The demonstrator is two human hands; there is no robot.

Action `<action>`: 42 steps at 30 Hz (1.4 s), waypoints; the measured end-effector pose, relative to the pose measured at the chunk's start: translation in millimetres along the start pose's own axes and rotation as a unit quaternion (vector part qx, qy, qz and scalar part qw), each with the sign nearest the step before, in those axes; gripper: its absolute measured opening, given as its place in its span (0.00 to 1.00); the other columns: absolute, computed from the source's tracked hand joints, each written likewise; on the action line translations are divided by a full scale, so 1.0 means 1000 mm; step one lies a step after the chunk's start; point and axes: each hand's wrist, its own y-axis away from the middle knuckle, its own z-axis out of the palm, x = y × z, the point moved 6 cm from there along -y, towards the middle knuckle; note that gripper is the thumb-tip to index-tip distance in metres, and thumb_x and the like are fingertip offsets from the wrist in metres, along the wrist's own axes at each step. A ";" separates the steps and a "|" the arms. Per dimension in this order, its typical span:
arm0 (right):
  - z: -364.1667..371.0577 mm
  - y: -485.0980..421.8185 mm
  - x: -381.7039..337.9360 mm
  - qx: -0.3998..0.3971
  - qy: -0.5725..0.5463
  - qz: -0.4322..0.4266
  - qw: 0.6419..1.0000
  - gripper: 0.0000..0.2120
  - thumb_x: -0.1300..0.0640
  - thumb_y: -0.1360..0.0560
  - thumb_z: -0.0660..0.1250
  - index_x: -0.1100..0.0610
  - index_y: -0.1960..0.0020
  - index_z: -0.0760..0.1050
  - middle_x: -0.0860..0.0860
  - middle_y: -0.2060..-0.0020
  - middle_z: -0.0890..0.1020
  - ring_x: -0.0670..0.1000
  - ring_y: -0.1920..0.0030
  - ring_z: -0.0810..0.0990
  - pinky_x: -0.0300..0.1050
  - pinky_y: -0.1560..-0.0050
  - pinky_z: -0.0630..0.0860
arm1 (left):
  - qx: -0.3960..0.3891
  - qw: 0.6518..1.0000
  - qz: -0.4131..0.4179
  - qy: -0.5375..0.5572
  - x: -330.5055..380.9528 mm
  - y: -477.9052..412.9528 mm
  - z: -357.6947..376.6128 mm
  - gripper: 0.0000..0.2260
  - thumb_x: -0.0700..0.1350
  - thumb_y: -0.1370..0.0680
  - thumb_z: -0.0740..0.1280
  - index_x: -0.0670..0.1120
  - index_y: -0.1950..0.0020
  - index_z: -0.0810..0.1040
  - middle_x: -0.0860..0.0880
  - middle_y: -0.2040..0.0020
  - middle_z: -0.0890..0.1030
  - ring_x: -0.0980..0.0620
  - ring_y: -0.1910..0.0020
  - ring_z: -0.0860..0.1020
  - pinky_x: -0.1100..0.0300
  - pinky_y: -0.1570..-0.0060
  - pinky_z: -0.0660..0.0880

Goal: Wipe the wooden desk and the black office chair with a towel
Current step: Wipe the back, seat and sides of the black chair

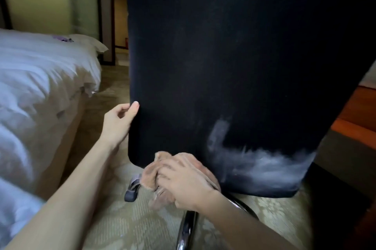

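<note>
The black office chair point(234, 62) fills the centre and right of the frame, its back panel facing the camera. The left hand point(119, 121) grips the panel's left edge, thumb on the face, steadying it. The right hand point(183, 180), at lower centre, is closed around a bunched towel point(154, 172) pressed to the panel's bottom edge. A pale dusty smear point(258, 164) lies to the right; wiping well likely means firm overlapping strokes across it while the brace holds.
</note>
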 end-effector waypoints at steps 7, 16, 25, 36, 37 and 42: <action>-0.055 0.002 0.000 0.157 0.081 0.032 0.984 0.20 0.48 0.39 0.78 0.47 0.48 0.82 0.44 0.47 0.82 0.53 0.35 0.72 0.51 0.42 0.70 | 0.010 0.990 0.042 -0.134 0.006 0.011 -0.007 0.20 0.62 0.20 0.68 0.49 0.36 0.80 0.52 0.44 0.83 0.49 0.43 0.81 0.52 0.41 0.76; -0.217 0.039 0.069 0.495 0.171 0.193 0.830 0.22 0.60 0.32 0.70 0.54 0.38 0.82 0.54 0.36 0.82 0.60 0.28 0.74 0.61 0.29 0.66 | 0.126 0.911 0.239 -0.312 0.076 0.045 0.007 0.13 0.58 0.20 0.67 0.51 0.53 0.70 0.52 0.60 0.76 0.51 0.59 0.73 0.53 0.60 0.68; -0.081 0.020 0.048 0.264 0.123 0.165 0.942 0.10 0.52 0.32 0.72 0.50 0.51 0.79 0.51 0.48 0.79 0.57 0.43 0.75 0.54 0.52 0.70 | 0.085 0.914 0.183 -0.352 0.066 0.037 0.020 0.22 0.65 0.19 0.63 0.49 0.61 0.76 0.51 0.67 0.79 0.44 0.62 0.78 0.53 0.61 0.68; -0.041 0.020 0.014 0.096 0.122 0.011 0.988 0.22 0.48 0.46 0.78 0.47 0.53 0.79 0.44 0.51 0.79 0.52 0.41 0.71 0.51 0.46 0.70 | 0.016 0.948 0.096 -0.303 0.029 0.022 0.014 0.22 0.66 0.19 0.62 0.51 0.64 0.77 0.54 0.68 0.79 0.47 0.61 0.79 0.54 0.65 0.69; -0.062 0.023 0.019 0.142 0.129 0.016 0.981 0.23 0.50 0.48 0.78 0.48 0.53 0.80 0.45 0.50 0.81 0.53 0.41 0.71 0.51 0.46 0.69 | 0.006 0.949 0.099 -0.299 0.028 0.021 0.017 0.23 0.67 0.20 0.62 0.50 0.64 0.76 0.53 0.68 0.79 0.47 0.61 0.78 0.54 0.65 0.68; -0.199 0.049 0.063 0.400 0.240 0.098 0.879 0.26 0.59 0.37 0.76 0.54 0.39 0.83 0.57 0.40 0.83 0.63 0.31 0.76 0.58 0.31 0.62 | 0.022 0.946 0.152 -0.285 0.035 0.026 0.026 0.25 0.66 0.19 0.62 0.49 0.66 0.72 0.53 0.71 0.76 0.56 0.66 0.74 0.57 0.70 0.62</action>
